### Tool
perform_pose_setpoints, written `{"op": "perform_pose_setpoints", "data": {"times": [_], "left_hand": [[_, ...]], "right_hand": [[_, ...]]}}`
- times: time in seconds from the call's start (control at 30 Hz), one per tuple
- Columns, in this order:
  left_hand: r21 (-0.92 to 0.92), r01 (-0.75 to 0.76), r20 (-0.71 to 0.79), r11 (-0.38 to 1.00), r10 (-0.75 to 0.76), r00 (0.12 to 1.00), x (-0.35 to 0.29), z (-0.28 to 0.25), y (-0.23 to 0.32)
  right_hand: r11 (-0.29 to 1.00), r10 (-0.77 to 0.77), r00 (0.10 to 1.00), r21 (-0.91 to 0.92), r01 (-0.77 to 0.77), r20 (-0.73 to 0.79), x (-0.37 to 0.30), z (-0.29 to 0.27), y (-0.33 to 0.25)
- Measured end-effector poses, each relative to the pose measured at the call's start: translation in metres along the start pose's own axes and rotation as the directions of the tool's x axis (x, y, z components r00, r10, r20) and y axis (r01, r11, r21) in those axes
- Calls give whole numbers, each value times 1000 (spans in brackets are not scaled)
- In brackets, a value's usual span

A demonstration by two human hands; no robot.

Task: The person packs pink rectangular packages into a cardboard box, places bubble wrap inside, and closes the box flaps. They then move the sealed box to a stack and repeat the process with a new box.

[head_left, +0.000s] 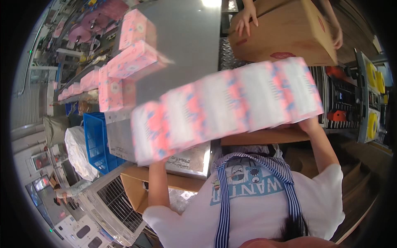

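Held up between my two hands is a row of several pink-and-white packs of tissues (225, 105), pressed side by side and slightly blurred by motion. The row slants, its right end farther from me than its left. My left hand (159, 162) is at the left end, mostly hidden by the packs. At the right end, my right hand (307, 123) supports the row from below, its fingers largely covered. More pink tissue packs (131, 60) stand and lean on the metal table (182, 45) at the far left.
Across from me, another person's hand (248, 20) rests on a large cardboard box (281, 39). Just under the held row shows a cardboard flap (264, 137). A blue crate (94, 142) stands left; an open carton (134, 194) lies at lower left. Roller machinery (341, 97) stands right.
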State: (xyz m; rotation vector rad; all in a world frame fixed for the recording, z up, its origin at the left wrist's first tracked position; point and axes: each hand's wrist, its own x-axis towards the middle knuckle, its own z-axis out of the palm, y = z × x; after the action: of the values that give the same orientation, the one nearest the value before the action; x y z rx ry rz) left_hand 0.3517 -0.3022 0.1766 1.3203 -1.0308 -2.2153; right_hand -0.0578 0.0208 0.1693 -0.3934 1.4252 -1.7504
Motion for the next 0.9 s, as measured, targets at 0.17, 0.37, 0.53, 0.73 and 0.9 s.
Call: {"op": "perform_pose_setpoints", "data": {"times": [0.17,0.37,0.53,0.73,0.9], "left_hand": [[85,280,677,956,-262,688,102,84,-86],[121,637,193,761,-648,737,135,172,-150],[588,-424,380,689,228,897,123,189,-121],[941,-317,336,-123,199,921,157,215,-153],[825,-291,405,-485,147,903,123,234,-173]], "right_hand": [[954,196,910,286,-91,-365,-57,-111,1],[919,338,641,95,-382,-690,-35,-175,122],[270,-466,843,-950,-157,-271,-37,-97,34],[294,-146,952,-931,-217,-268,1,-144,100],[159,45,993,-981,-116,-110,-50,-146,137]]}}
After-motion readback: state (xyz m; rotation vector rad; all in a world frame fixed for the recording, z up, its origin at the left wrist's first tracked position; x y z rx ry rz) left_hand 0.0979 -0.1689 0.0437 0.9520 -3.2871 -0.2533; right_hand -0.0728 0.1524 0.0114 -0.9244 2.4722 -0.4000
